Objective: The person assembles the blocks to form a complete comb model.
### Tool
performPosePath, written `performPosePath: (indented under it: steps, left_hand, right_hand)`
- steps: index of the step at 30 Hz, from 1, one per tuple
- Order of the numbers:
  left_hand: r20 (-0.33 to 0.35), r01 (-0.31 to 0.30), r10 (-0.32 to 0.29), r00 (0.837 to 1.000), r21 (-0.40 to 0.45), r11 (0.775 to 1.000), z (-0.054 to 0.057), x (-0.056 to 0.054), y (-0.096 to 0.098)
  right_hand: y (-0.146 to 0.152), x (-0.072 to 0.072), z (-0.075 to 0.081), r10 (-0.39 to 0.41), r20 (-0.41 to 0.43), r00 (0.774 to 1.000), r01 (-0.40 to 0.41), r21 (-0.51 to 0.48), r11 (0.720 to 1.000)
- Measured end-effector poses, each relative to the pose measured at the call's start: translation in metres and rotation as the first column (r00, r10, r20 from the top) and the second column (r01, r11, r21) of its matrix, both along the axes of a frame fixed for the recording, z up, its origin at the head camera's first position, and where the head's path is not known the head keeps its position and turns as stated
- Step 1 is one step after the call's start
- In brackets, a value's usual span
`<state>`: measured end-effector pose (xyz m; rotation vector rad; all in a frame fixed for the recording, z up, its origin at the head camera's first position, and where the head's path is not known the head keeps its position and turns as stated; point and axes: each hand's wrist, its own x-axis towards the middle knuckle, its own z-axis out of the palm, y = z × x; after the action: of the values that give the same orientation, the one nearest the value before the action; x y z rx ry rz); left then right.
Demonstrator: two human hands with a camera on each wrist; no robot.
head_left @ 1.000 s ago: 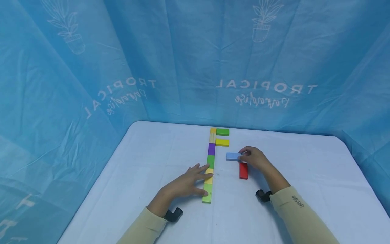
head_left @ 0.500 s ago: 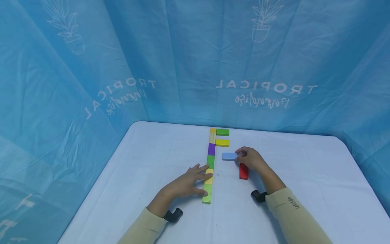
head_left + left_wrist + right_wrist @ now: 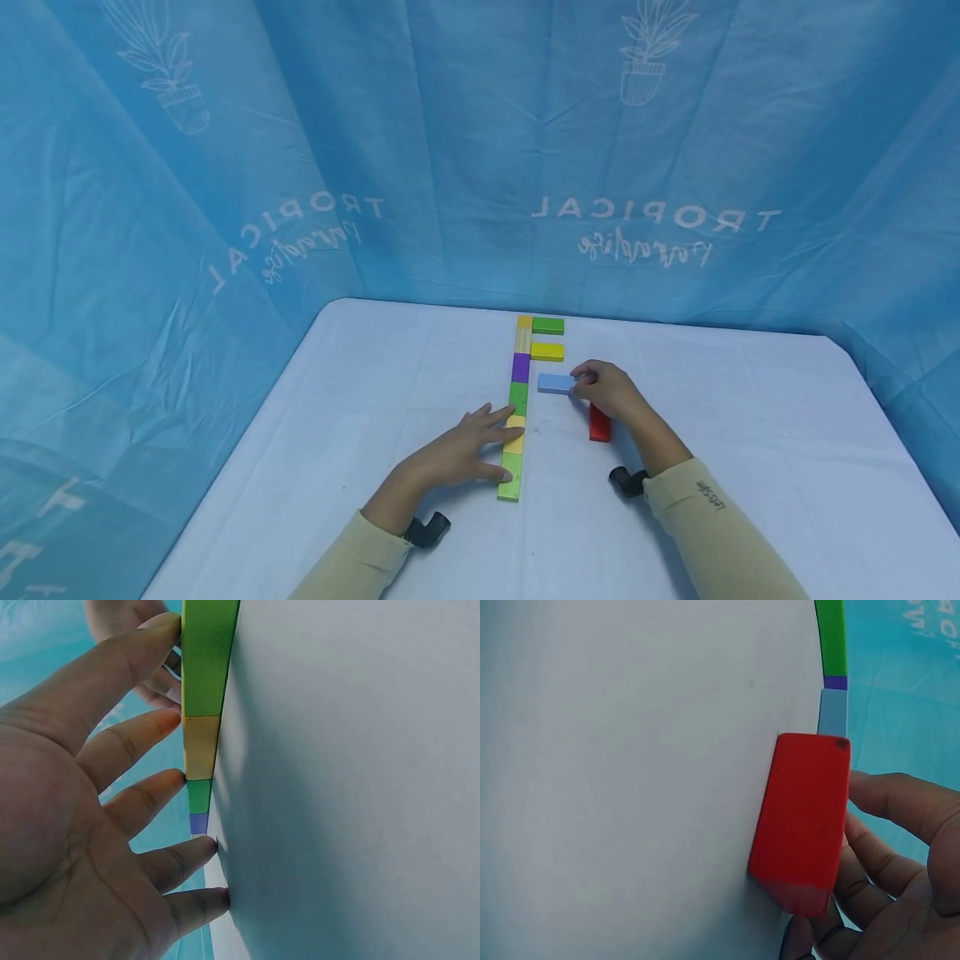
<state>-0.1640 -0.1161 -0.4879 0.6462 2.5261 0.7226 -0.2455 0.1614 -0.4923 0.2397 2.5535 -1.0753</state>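
Observation:
My right hand [image 3: 611, 392] pinches the right end of a light blue block [image 3: 552, 384] lying flat on the table. A gap separates that block's left end from a long straight row of blocks, just below the level of its purple block [image 3: 521, 367]. My left hand [image 3: 459, 450] has its fingers spread and fairly straight, the tips touching the row's green block [image 3: 518, 397], pale yellow block [image 3: 513, 444] and light green block [image 3: 509, 487]. Below my right hand lies a red block [image 3: 599, 425], partly covered by the hand; in the right wrist view it hides much of the fingers.
From the row's far end a green block [image 3: 548, 326] and a yellow block [image 3: 547, 352] stick out to the right. All lie on a white-covered table [image 3: 360, 367]. A blue printed curtain [image 3: 480, 167] hangs behind and at the sides.
The right hand has slid the light blue block left, towards the row, leaving the red block behind. My left hand and the row have stayed in place.

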Motion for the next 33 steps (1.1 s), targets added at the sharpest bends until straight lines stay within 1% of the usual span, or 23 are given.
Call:
performPosePath:
  steps: [9, 14, 21, 33]
  left_hand:
    - [-0.003, 0.010, -0.010, 1.000, 0.000, 1.000, 0.002, 0.001, 0.000]
    - [-0.006, 0.014, -0.014, 1.000, 0.008, 1.000, 0.002, 0.001, -0.001]
    - [-0.010, 0.019, -0.019, 1.000, 0.015, 1.000, 0.000, 0.000, -0.001]
    - [-0.012, 0.022, -0.022, 1.000, 0.013, 1.000, 0.000, 0.001, -0.002]
  right_hand:
    - [-0.006, -0.003, -0.001, 0.011, -0.006, 1.000, -0.011, 0.006, 1.000]
    - [-0.008, -0.005, -0.002, 0.009, -0.001, 1.000, -0.009, 0.008, 1.000]
    - [-0.011, -0.007, 0.001, -0.002, 0.010, 1.000, 0.002, 0.010, 1.000]
    - [-0.013, -0.008, 0.002, 0.003, 0.013, 1.000, -0.003, 0.009, 1.000]
